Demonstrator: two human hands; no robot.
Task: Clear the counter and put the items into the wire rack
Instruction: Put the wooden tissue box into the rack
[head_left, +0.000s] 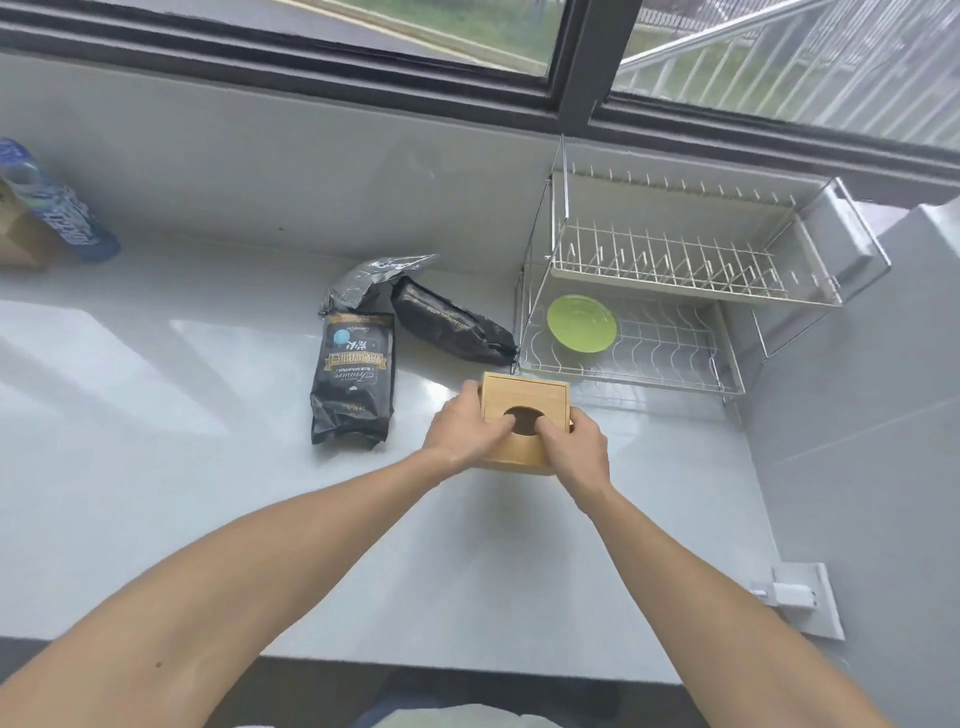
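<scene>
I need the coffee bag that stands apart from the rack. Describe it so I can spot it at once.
Start at the wire rack on the right of the counter. Two black bags lie to its left. Skip the one touching the rack's corner; yours is the flat bag with a blue dot and gold lettering, left of the wooden box.

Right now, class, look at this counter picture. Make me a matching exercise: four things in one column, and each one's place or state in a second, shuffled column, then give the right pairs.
Things
1. wooden box
2. green bowl
3. flat black coffee bag
4. blue can

Places or states
A. lying label-up on the counter, left of the box
B. on the lower tier of the wire rack
C. at the far left edge of the view
D. in the grip of the left hand and right hand

Pairs: 1-D, 2-B, 3-A, 4-C
</scene>
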